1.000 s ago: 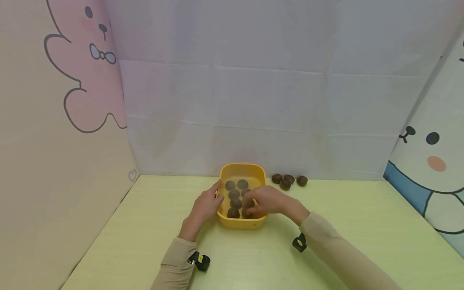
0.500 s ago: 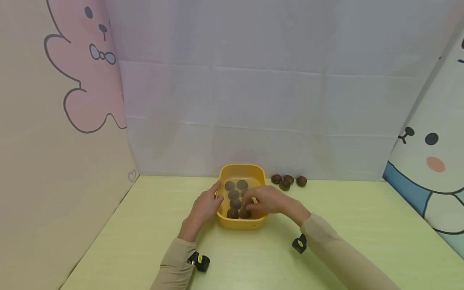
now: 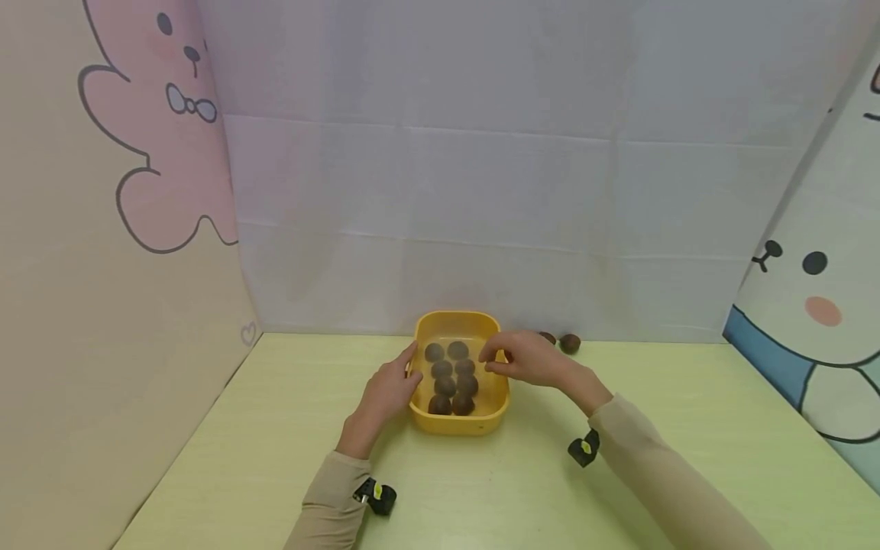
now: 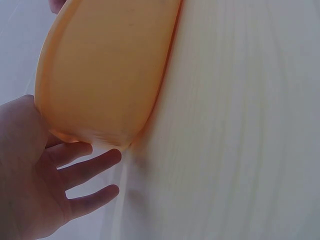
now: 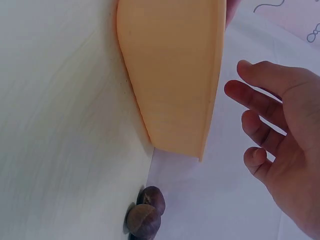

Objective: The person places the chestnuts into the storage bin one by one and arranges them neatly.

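A yellow plastic box (image 3: 462, 425) stands on the table with several brown chestnuts (image 3: 466, 384) lying in two rows inside it. My left hand (image 3: 388, 391) holds the box by its left rim, thumb over the edge; in the left wrist view the other fingers (image 4: 90, 169) stretch along the far end. Above the right rim hovers my right hand (image 3: 525, 357), its fingers loosely bent. The right wrist view shows nothing between thumb and fingertips (image 5: 239, 92). More chestnuts (image 3: 570, 344) lie right of the box, some hidden behind my right hand.
A pale fabric wall (image 3: 440, 191) rises just behind the box and the loose chestnuts. Side walls printed with cartoon animals flank the light green table (image 3: 309, 382). In the right wrist view, loose chestnuts (image 5: 144, 220) sit near the box's far end.
My right hand has lifted out of the box, moving right and away from me, uncovering the right row of chestnuts. One chestnut there has been let go. My left hand stays at the rim.
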The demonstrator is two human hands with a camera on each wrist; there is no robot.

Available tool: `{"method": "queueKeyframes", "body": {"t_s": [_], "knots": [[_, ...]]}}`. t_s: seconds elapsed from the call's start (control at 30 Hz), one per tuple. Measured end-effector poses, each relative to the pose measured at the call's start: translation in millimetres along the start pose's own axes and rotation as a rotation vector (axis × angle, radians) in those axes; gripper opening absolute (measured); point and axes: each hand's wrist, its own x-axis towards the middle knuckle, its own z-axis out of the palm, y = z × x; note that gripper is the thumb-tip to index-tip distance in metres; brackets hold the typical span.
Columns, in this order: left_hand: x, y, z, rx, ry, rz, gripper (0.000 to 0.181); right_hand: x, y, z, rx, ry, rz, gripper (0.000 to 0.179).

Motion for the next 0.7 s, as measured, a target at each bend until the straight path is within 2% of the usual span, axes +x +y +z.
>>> {"method": "queueKeyframes", "body": {"t_s": [0.43,0.7], "knots": [[0.1,-0.5,0.3,-0.005,-0.005,0.007,0.061,-11.4,24.3,-10.6,0.053,0.036,0.113,0.019],[-0.4,-0.1,0.3,0.0,-0.007,0.009,0.061,-18.3,43.2,-9.0,0.003,0.087,0.093,0.013]]}}
